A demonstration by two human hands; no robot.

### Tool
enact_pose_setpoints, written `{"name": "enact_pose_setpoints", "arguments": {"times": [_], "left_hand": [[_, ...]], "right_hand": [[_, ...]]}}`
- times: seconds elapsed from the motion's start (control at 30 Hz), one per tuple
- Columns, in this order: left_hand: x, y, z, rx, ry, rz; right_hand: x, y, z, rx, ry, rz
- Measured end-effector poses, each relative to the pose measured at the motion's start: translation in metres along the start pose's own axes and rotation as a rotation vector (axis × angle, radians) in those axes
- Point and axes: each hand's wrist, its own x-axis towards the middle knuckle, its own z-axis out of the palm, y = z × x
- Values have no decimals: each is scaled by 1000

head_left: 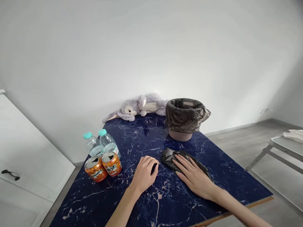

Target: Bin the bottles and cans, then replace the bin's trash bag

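Observation:
My right hand (191,178) lies flat with its fingers spread on a folded black plastic bag (169,155), pressing it against the blue marble-patterned table (132,201). Loosely curled, my left hand (145,171) rests on the tabletop, its thumb tip close to the forefinger. I see nothing held in it, though the palm side is hidden. Beyond the right hand stands a bin (180,135) lined with a black bag (182,118) folded over its rim. Two orange drink cans (96,170), both opened, stand upright to the left of my left hand.
Behind the cans are two clear plastic bottles (107,140) with turquoise caps. A grey plush rabbit (139,105) lies along the table's far edge by the wall. To the left is a white cabinet (30,157); a grey folding stool (287,146) stands at the right.

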Motion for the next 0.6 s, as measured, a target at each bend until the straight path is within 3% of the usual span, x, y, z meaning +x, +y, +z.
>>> {"name": "enact_pose_setpoints", "arguments": {"times": [0.2,0.4,0.5,0.6], "left_hand": [[-2,-1,2,4,7,-8],[-1,-2,3,-19,-15,-37],[-1,-2,3,-19,-24,-44],[0,-1,2,-22,-29,-52]], "right_hand": [[2,78,-48,145,-253,-225],[5,151,-76,55,-315,-341],[5,162,-87,-5,-268,-410],[4,142,-93,-60,-167,-372]]}}
